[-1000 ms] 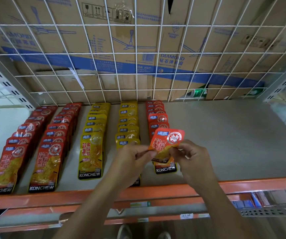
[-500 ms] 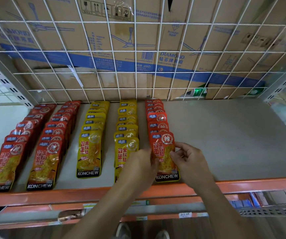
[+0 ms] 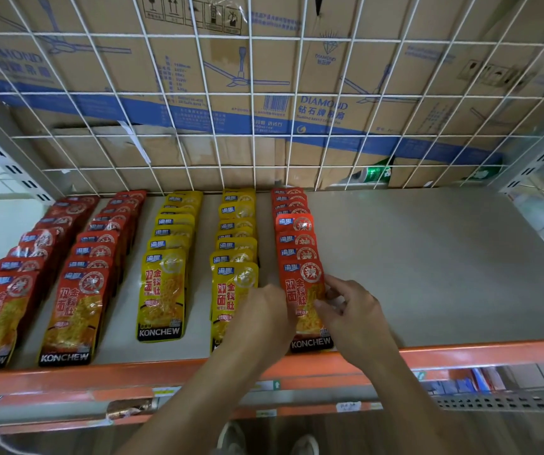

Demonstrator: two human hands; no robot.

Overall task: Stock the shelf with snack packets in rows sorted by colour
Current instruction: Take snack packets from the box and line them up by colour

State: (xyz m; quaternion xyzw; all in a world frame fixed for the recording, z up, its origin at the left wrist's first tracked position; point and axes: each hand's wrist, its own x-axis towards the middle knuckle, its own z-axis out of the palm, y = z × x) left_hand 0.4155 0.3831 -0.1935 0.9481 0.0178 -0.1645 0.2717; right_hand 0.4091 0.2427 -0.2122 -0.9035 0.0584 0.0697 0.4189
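Observation:
An orange-red snack packet (image 3: 302,292) lies flat at the front of the fifth row (image 3: 292,221) on the grey shelf (image 3: 428,264). My left hand (image 3: 264,320) holds its left edge, with the fingertips hidden behind the knuckles. My right hand (image 3: 349,310) pinches its right edge between thumb and fingers. To the left run two yellow rows (image 3: 236,231) (image 3: 173,231) and two dark red rows (image 3: 100,244) (image 3: 34,254), each overlapping from the back mesh to the front.
A white wire mesh (image 3: 264,136) closes the shelf's back, with cardboard boxes (image 3: 313,77) behind it. An orange beam (image 3: 460,354) edges the front. Bare grey shelf stretches right of the fifth row. Grey uprights stand at both sides.
The orange-red packet, held up in the air a second ago, has come down flat onto the front of the fifth row. Both hands stayed on its edges.

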